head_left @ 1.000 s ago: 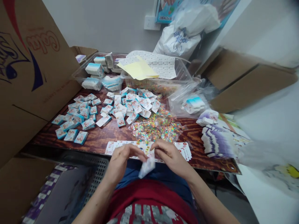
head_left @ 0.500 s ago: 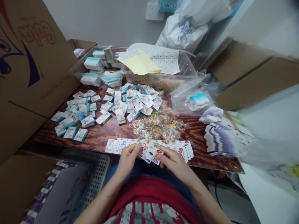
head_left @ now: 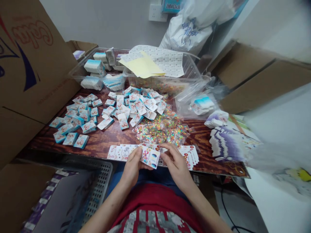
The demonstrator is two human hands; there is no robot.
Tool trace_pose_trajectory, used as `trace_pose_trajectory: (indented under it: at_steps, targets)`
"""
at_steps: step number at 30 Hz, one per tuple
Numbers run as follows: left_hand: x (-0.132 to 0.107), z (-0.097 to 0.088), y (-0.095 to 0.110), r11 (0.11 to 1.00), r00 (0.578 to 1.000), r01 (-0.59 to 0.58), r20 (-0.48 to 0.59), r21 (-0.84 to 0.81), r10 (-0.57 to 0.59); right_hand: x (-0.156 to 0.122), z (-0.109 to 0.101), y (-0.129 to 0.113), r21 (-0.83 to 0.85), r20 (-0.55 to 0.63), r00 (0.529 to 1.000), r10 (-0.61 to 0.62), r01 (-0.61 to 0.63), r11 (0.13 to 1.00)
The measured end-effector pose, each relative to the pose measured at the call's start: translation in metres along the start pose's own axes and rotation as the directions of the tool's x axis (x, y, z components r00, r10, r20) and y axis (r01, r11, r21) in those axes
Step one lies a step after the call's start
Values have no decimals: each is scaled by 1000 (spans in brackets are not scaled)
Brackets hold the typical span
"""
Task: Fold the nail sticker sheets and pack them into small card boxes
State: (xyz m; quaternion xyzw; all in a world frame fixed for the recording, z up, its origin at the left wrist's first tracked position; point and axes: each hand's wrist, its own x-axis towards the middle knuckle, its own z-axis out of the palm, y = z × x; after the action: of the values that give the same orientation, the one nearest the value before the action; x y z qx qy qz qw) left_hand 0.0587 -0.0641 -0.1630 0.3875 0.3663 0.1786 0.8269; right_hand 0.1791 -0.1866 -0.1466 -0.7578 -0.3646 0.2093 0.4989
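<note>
My left hand point(head_left: 132, 165) is closed on small printed sticker sheets point(head_left: 151, 158) with colourful pictures, thumb on top and the other fingers underneath. My right hand point(head_left: 175, 163) is just right of them, thumb and forefinger apart over a row of overlapping white printed sheets point(head_left: 190, 156). Its fingertips seem to touch that row; the lower fingers are hidden. The row lies along the table's front edge and continues left behind my left hand. Just beyond it is a heap of small clear packets of coloured candies point(head_left: 162, 127).
Many small white-and-blue boxes point(head_left: 84, 115) lie across the left and middle of the table point(head_left: 97, 140). Clear trays point(head_left: 194, 69) stand behind, topped by paper sheets. Purple-and-white flat cartons point(head_left: 220, 142) are stacked at right. A large cardboard box point(head_left: 34, 81) rises on the left.
My right hand has come away from the sheets in my left hand and reaches over the row on the table. The left hand keeps its hold. The view has shifted slightly.
</note>
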Motion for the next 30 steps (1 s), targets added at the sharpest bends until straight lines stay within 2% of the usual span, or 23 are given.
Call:
trace_pose_trajectory:
  at_steps: [2, 5, 11, 17, 20, 26, 30]
  targets:
    - [-2, 2, -1, 1000, 1000, -16, 20, 7, 16, 3, 1, -6, -97, -34, 993, -116, 112, 989]
    - [-4, 4, -2, 997, 996, -41, 80, 72, 35, 8, 4, -15, -173, 34, 989, -147, 151, 973]
    - [-7, 6, 1, 939, 980, -199, 72, 282, 186, 14, 13, -24, -42, 206, 976, -75, 85, 996]
    - [-18, 8, 10, 810, 929, -366, 230, 459, 289, 15, 8, -28, 51, 201, 979, 14, -25, 998]
    - [-20, 5, 13, 800, 926, -371, 248, 471, 284, 14, 0, -28, 80, 191, 982, -2, -13, 997]
    - [-18, 2, 21, 867, 926, -297, 341, 400, 160, 11, -7, -25, 102, 254, 963, -93, 69, 992]
    - [-19, 5, 21, 839, 925, -337, 318, 428, 209, 11, -1, -24, 129, 286, 954, -88, 53, 990]
